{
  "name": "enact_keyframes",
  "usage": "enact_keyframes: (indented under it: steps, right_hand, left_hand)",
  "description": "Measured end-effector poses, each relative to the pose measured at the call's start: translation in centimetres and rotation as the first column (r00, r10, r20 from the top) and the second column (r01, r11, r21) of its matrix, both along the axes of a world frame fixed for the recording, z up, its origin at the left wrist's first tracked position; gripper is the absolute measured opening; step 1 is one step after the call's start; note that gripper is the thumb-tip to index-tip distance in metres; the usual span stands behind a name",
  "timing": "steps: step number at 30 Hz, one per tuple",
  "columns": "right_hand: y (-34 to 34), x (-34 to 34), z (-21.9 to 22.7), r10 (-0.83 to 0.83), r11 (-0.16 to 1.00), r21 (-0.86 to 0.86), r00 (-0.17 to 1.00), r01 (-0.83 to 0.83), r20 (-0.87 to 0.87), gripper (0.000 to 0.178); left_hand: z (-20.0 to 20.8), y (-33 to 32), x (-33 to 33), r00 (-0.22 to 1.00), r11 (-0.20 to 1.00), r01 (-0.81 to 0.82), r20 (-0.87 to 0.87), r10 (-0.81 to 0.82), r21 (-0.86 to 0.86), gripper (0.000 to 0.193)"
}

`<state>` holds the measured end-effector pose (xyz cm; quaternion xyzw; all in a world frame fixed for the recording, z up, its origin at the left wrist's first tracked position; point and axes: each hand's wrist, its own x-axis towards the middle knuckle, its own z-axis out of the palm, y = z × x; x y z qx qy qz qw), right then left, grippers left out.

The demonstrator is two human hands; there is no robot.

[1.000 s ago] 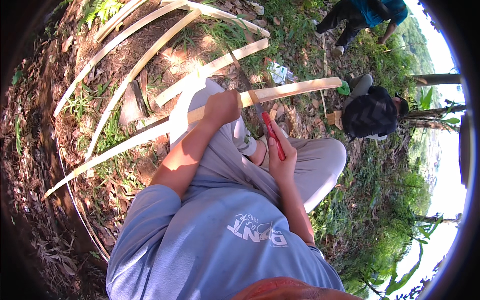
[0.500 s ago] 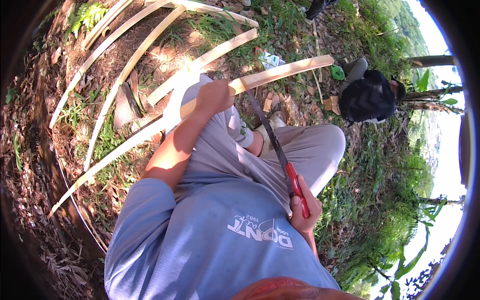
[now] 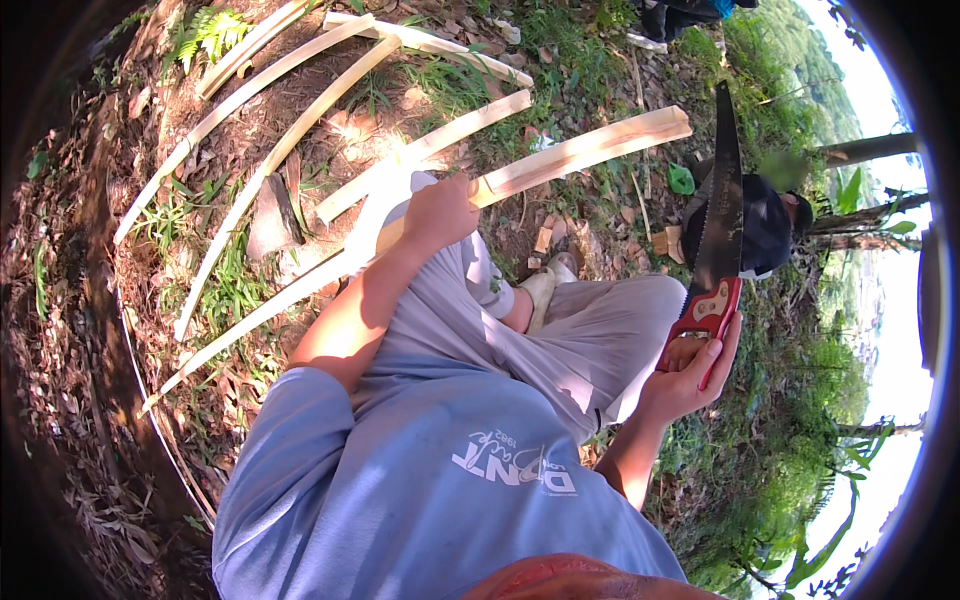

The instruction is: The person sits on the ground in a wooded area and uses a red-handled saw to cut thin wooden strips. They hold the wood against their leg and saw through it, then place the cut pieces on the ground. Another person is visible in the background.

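My left hand (image 3: pixel 440 212) is closed round a long pale wooden strip (image 3: pixel 585 150), which lies across my raised knee. The strip's broad end sticks out to the right of my fist, and its thin tail runs down to the lower left. Off to the right, my right hand (image 3: pixel 697 370) grips the red handle of a hand saw (image 3: pixel 720 215). Its dark toothed blade points upward, apart from the wood, with the flat side turned toward me.
Several more pale strips (image 3: pixel 290 130) lie on the leafy ground at the upper left. A shorter strip (image 3: pixel 430 150) lies just beyond my knee. Wood offcuts (image 3: pixel 668 243) and a green object (image 3: pixel 680 180) are near a crouching person (image 3: pixel 765 215) at right, partly behind the blade.
My right hand has lifted the saw off the strip and swung it right, turning the blade upright. My left hand still holds the strip, which has shifted slightly rightward in view.
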<state>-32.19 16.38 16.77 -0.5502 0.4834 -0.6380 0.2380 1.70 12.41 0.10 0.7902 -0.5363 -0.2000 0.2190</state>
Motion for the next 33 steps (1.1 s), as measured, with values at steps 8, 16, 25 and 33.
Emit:
enact_keyframes:
  steps: [8,16,25,33]
  right_hand:
    - [-7.4,-4.5,-4.4,-0.224,0.974,-0.010,0.966,0.225,-0.126,0.037]
    - [-8.9,-5.6,-5.7,-0.183,0.972,0.181,0.965,0.150,0.186,0.035]
    - [-8.7,-6.5,-6.5,-0.162,0.971,0.198,0.979,0.136,0.121,0.035]
    - [-9.3,-6.8,-6.9,-0.128,0.980,0.164,0.985,0.109,0.112,0.036]
  left_hand:
    - [-1.3,-1.3,1.1,0.975,0.982,0.022,-0.211,-0.062,-0.185,0.083]
    - [-1.2,-4.6,5.6,0.822,0.928,-0.065,-0.547,-0.159,-0.368,0.056]
    - [0.6,-0.3,11.0,0.957,0.977,-0.157,-0.220,0.187,0.147,0.047]
    - [-0.1,0.9,15.8,0.919,0.869,-0.390,-0.076,0.386,-0.303,0.024]
